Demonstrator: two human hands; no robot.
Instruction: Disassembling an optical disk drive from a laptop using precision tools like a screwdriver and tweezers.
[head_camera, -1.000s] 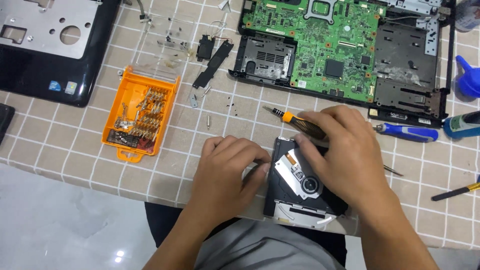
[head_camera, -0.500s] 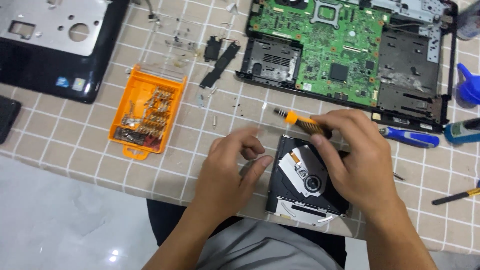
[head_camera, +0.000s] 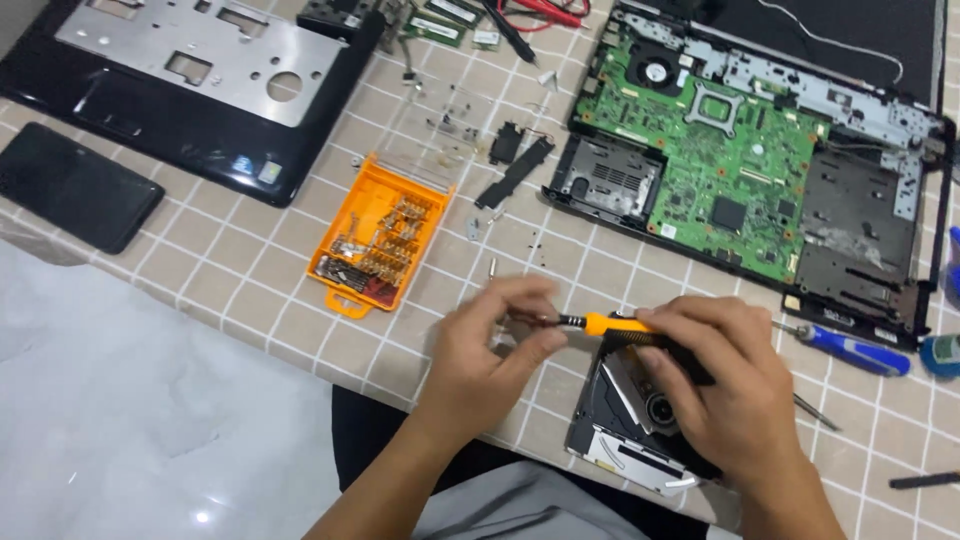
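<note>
Right hand (head_camera: 725, 385) closed around orange-and-black screwdriver (head_camera: 610, 323) handle; left hand (head_camera: 485, 345) pinching shaft tip. Long axis running 9-to-3 o'clock between both hands, left hand nearer the tip. Opened optical disc drive (head_camera: 625, 420) at 6 o'clock of screwdriver, at table edge.

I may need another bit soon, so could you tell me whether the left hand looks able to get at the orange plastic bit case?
Probably yes: the left hand is beside the orange plastic bit case, with only bare checked tablecloth between, though its fingers pinch the screwdriver tip.
</note>
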